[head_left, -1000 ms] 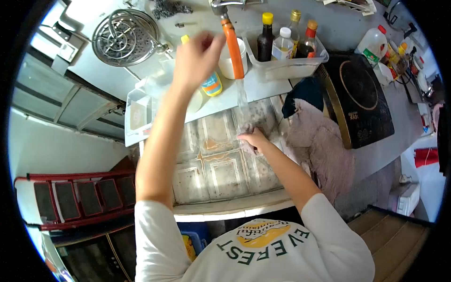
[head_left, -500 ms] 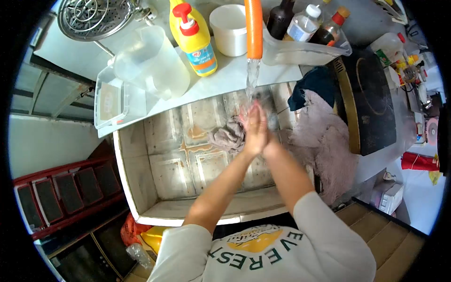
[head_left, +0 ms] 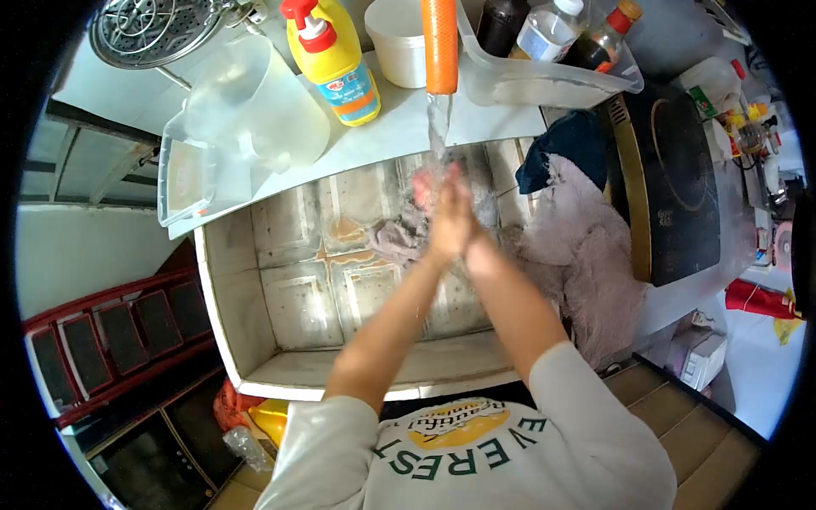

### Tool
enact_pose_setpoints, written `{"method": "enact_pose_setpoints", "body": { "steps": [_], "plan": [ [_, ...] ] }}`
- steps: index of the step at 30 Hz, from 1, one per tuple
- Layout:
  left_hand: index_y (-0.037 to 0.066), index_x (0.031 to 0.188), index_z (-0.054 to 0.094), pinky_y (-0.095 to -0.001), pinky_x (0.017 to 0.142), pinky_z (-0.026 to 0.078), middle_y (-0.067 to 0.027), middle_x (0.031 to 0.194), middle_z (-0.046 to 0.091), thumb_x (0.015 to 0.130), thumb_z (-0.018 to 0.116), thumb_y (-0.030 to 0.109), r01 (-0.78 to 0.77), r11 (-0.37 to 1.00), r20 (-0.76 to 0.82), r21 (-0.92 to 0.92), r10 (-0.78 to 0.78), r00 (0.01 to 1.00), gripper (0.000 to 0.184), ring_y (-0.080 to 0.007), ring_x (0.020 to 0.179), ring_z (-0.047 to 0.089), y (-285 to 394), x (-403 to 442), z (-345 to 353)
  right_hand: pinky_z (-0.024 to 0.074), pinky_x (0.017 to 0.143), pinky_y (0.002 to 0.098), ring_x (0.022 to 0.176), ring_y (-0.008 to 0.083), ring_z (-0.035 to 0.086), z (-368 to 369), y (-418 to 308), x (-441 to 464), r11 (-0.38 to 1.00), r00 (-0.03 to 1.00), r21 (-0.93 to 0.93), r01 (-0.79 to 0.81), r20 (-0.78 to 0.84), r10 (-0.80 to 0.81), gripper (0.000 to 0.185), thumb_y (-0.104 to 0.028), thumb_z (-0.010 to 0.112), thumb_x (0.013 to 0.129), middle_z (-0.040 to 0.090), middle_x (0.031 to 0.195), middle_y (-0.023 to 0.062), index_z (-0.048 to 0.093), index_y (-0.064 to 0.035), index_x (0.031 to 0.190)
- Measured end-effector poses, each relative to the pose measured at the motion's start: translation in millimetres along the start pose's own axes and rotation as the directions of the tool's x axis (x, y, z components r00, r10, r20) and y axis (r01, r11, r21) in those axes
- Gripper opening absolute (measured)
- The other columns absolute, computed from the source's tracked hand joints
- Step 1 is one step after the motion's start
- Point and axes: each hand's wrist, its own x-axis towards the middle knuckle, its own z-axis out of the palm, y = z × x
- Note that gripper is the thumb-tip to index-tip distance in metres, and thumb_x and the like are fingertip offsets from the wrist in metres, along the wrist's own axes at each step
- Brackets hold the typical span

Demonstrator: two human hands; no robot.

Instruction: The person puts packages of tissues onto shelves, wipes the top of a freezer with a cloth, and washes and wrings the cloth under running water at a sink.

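L hand point(head_left: 444, 223) & R hand point(head_left: 464, 229) pressed together under the hose point(head_left: 440, 51); from here can't tell what's b/w them. Greyish cloth point(head_left: 393, 241) on sink point(head_left: 293, 310) bottom, beside L hand. Prob soft, limp, heavy w/ water, slippery; imo grab the bunched middle.

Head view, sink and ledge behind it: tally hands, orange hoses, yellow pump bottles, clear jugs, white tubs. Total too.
Hands: 2
Orange hose: 1
Yellow pump bottle: 1
Clear jug: 1
White tub: 1
Total: 6
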Motion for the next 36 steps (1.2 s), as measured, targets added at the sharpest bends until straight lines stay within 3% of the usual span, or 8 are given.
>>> {"method": "enact_pose_setpoints", "body": {
  "steps": [7,13,18,23,25,28,32,36],
  "plan": [
    [-0.001,0.11,0.047,-0.0434,0.083,0.037,-0.0185,0.099,0.055,0.084,0.037,0.047,0.499,0.378,0.286,-0.78,-0.494,0.821,0.055,-0.0274,0.094,0.052,-12.2,40.0,-86.5,0.0435,0.084,0.031,0.096,0.0182,0.05,88.7,-50.0,-17.0,0.925,0.925,-0.016,-0.379,0.03,0.379,0.035,-0.02,0.048,0.086,0.052,0.105,0.0102,0.045,-0.0001,0.114],
    [0.004,0.101,0.052,-0.0296,0.07,0.045,-0.0069,0.085,0.057,0.086,0.042,0.034,0.661,-0.147,0.611,-0.736,0.277,0.742,0.035,-0.0183,0.073,0.054,-52.8,17.2,-74.3,0.0226,0.028,0.0193,0.039,0.0076,0.032,89.2,-58.2,-2.0,0.737,0.777,0.422,-0.528,-0.109,0.62,0.023,-0.036,0.053,0.082,0.035,0.051,-0.0053,0.054,-0.0138,0.078],
    [0.003,0.091,0.056,-0.03,0.067,0.047,-0.0097,0.084,0.06,0.089,0.041,0.032,0.493,0.093,0.493,-0.865,-0.025,0.87,0.033,-0.0191,0.072,0.056,24.6,6.6,-62.0,0.0416,0.048,0.0285,0.046,0.0211,0.047,91.2,-38.0,3.8,0.974,0.715,-0.039,-0.225,-0.685,0.138,0.047,-0.046,0.049,0.082,0.049,0.056,-0.0012,0.053,0.0009,0.087],
    [0.002,0.086,0.055,-0.0314,0.062,0.046,-0.0087,0.079,0.058,0.089,0.041,0.032,0.294,0.05,0.277,-0.954,-0.222,0.935,0.033,-0.0195,0.068,0.055,29.5,17.2,-55.6,0.0444,0.058,0.0364,0.055,0.0289,0.057,108.9,-75.1,-12.9,0.701,0.892,-0.707,0.092,-0.254,-0.374,0.046,-0.036,0.045,0.085,0.054,0.057,0.0215,0.059,0.0042,0.069],
    [0.002,0.085,0.054,-0.0295,0.059,0.044,-0.0063,0.073,0.057,0.088,0.042,0.033,0.029,0.629,0.064,-0.777,0.032,0.997,0.033,-0.0185,0.064,0.053,-19.3,44.6,-19.4,0.044,0.057,0.0388,0.056,0.0338,0.056,97.5,-79.0,-11.0,0.3,0.876,-0.879,0.37,0.223,-0.429,0.039,-0.03,0.044,0.085,0.055,0.057,0.0203,0.06,0.0022,0.07],
    [0.004,0.08,0.056,-0.0299,0.056,0.044,-0.0062,0.072,0.057,0.085,0.045,0.036,0.208,-0.297,0.199,-0.932,0.06,0.978,0.034,-0.019,0.062,0.053,-6.3,43.0,-12.9,0.0456,0.061,0.04,0.064,0.0324,0.057,96.6,-92.6,-5.9,0.038,0.912,-0.934,0.355,0.337,-0.235,0.037,-0.032,0.044,0.083,0.058,0.067,0.0191,0.061,-0.0022,0.07],
    [0.004,0.087,0.057,-0.0351,0.058,0.046,-0.01,0.075,0.06,0.073,0.061,0.04,0.394,0.86,0.077,-0.325,-0.391,0.917,0.039,-0.0236,0.065,0.056,-23.2,-15.0,-67.5,0.0483,0.072,0.0348,0.079,0.0298,0.06,86.4,-102.5,20.8,-0.322,0.965,-0.926,0.197,0.125,0.229,0.034,-0.033,0.044,0.081,0.062,0.088,0.0166,0.064,-0.0052,0.086],
    [0.01,0.096,0.057,-0.0417,0.075,0.044,-0.0161,0.108,0.054,0.063,0.07,0.039,0.029,0.951,-0.062,0.308,-0.011,0.998,0.045,-0.032,0.098,0.051,-43.6,-78.2,-81.5,0.0461,0.074,0.0302,0.079,0.0229,0.06,80.8,-91.2,33.8,-0.199,0.844,-0.965,0.171,0.039,0.535,0.031,-0.032,0.048,0.083,0.062,0.09,0.0146,0.06,-0.0062,0.096]
  ]
}}
